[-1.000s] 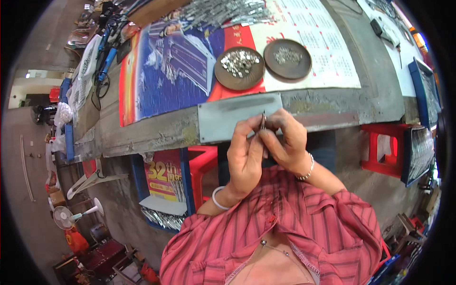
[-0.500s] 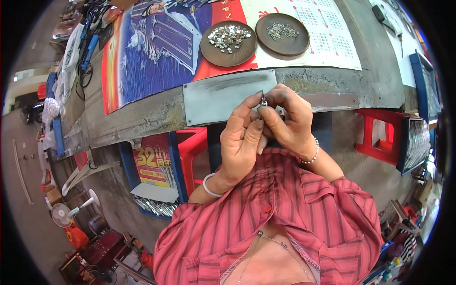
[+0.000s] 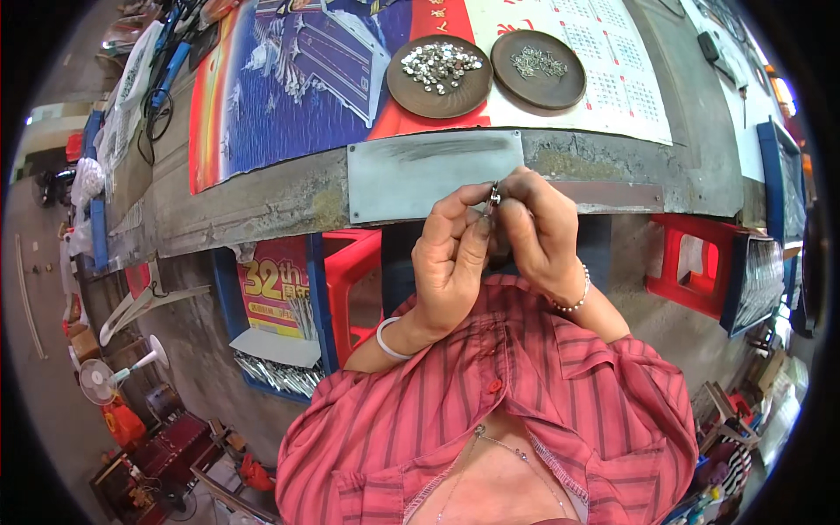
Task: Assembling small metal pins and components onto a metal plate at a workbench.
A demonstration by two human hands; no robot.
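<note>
A small shiny metal part [image 3: 495,199] with a dark end is pinched between the fingertips of both hands, just in front of the bench edge. My left hand [image 3: 448,267] is closed on it from the left, thumb and forefinger meeting at the part. From the right, my right hand [image 3: 544,229] grips it with curled fingers. The fingertips cover much of the part, so its exact kind cannot be made out. Beyond the hands lie two brown round plates: the left plate [image 3: 442,107] bears many shiny round pieces [image 3: 437,63], the right plate [image 3: 551,94] small thin metal pieces [image 3: 535,63].
A pale metal sheet [image 3: 420,188] is fixed at the bench edge, beside the hands. Printed posters [image 3: 289,114] cover the bench under the plates. Below the edge stand a red stool [image 3: 354,276] and a blue bin [image 3: 324,306] of metal strips at left, another red stool [image 3: 665,254] at right.
The metal part has turned from nearly upright to a slight tilt between the fingertips. Both hands stay closed around it. The whole view has shifted a little, with the plates now farther right.
</note>
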